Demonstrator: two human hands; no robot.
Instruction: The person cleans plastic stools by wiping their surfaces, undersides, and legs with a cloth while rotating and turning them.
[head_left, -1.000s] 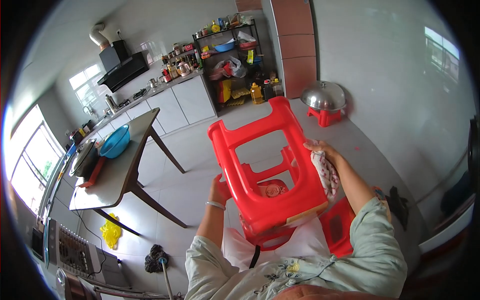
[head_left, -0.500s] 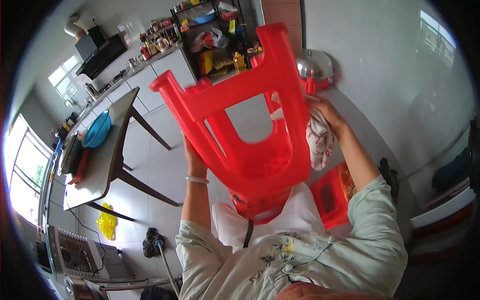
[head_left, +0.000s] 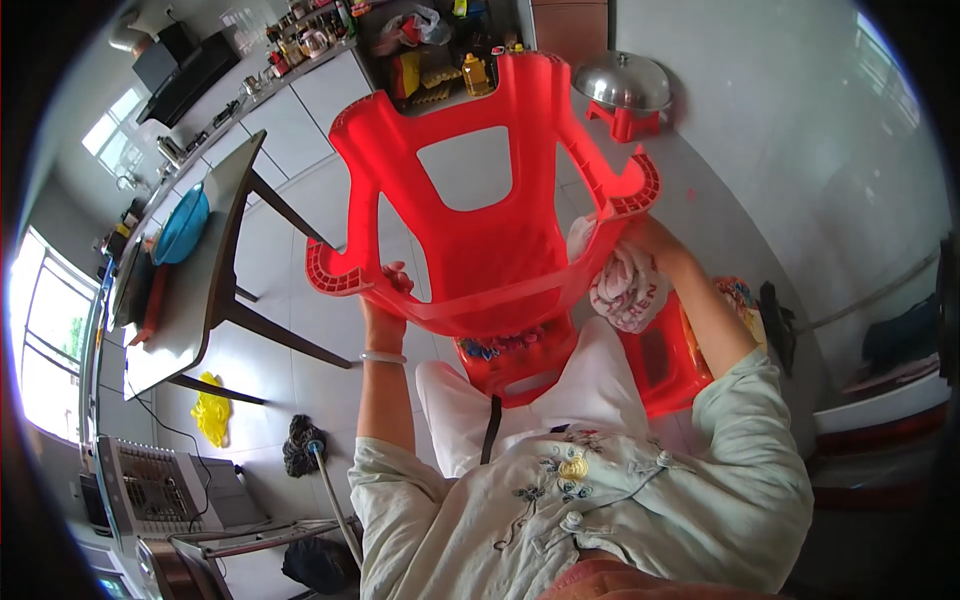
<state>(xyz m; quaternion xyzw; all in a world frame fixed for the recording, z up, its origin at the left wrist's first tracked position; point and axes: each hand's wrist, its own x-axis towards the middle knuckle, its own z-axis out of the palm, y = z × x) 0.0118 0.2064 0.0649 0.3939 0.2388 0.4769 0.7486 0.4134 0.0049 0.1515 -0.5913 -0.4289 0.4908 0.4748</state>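
Note:
A red plastic stool [head_left: 470, 245] is held up in front of me, its hollow underside and leg ends turned towards me. My left hand [head_left: 386, 298] grips its left side, with fingertips showing through the side opening. On the other side my right hand [head_left: 648, 243] is closed on a white cloth [head_left: 630, 290] with reddish print, pressed against the stool's right side. Part of the cloth shows inside the stool's side opening. Below, between my knees, is another red stool [head_left: 510, 372] with a colourful patterned top.
To the right stands one more red stool [head_left: 665, 355]. A table [head_left: 215, 270] with a blue basin [head_left: 183, 225] is on the left. A mop [head_left: 303, 447] and a yellow bag [head_left: 211, 412] lie on the floor. Far back, a metal lid [head_left: 622, 82] sits on a red stand.
The held stool has tipped and turned, so its leg ends and underside now face me. The right hand and cloth have moved slightly lower along its right side.

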